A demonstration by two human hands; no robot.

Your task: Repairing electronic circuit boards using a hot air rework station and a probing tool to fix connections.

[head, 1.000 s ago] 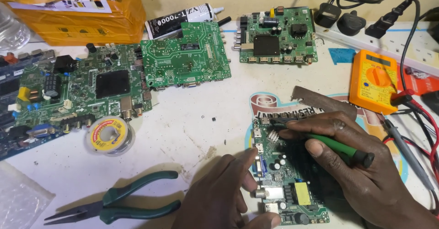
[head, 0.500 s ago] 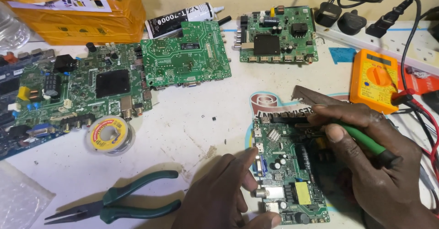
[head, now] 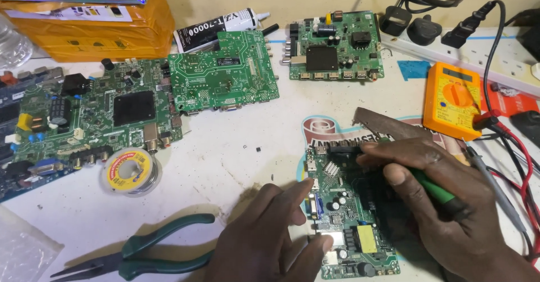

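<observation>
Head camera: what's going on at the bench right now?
A person works on a small green circuit board lying on the white table. The left hand steadies the board's left edge. The right hand holds a green-handled tool down on its upper part. Green pliers and a solder spool lie unused to the left.

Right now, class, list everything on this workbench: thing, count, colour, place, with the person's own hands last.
Circuit boards: four, green; one under the hands, one top centre, one top right, one left.
Solder spool: one, silver wire with yellow label, left of centre.
Pliers: one, green handles, bottom left.
Multimeter: one, orange, right.
Adhesive tube: one, black and white, top centre.
Power strip: one, white, top right, black plugs in it.
Box: one, orange, top left.
Left hand: steadies the near board's edge.
Right hand: holds a green-handled tool over that board.
</observation>
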